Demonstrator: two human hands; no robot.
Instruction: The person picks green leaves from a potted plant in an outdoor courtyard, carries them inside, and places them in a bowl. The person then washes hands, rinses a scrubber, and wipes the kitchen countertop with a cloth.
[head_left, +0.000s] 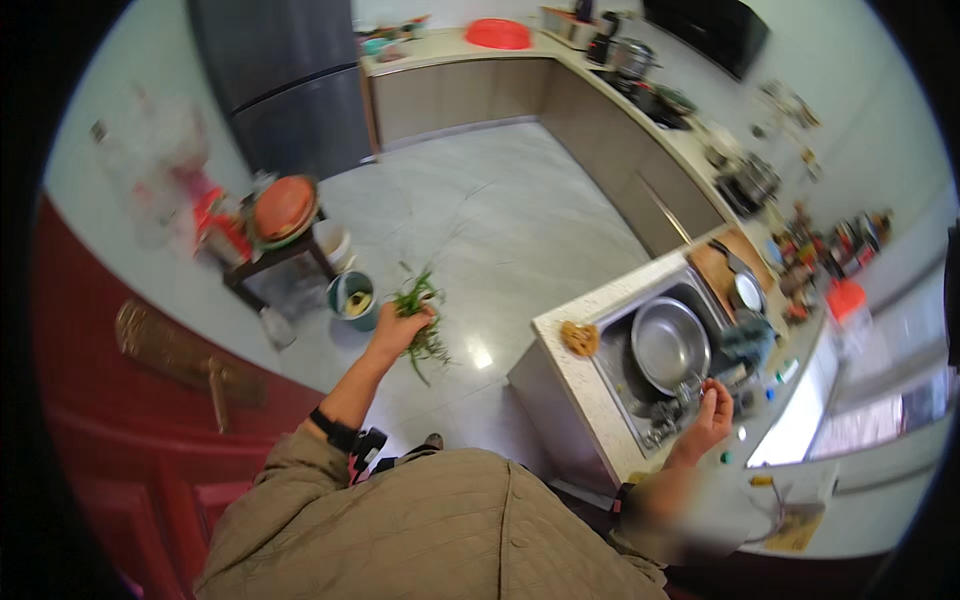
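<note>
My left hand (400, 330) is closed around a bunch of leafy green stems (421, 300), held over the floor beside a dark green bucket (363, 319) with something yellowish inside. My right hand (709, 418) is at the near edge of the steel sink (622, 375), its fingers curled by the faucet (679, 401); whether it grips the faucet or a small thing cannot be told. A round stainless steel basin (670, 345) sits in the sink. An orange-brown scrubber or sponge (580, 339) lies on the counter rim left of the sink.
A dark stool (274, 259) with a red lid or basin (285, 206) stands left, near a white bucket (335, 244). The open red door (150, 450) is close at left. Beyond the sink lie a wooden cutting board (716, 274) with a knife and several bottles.
</note>
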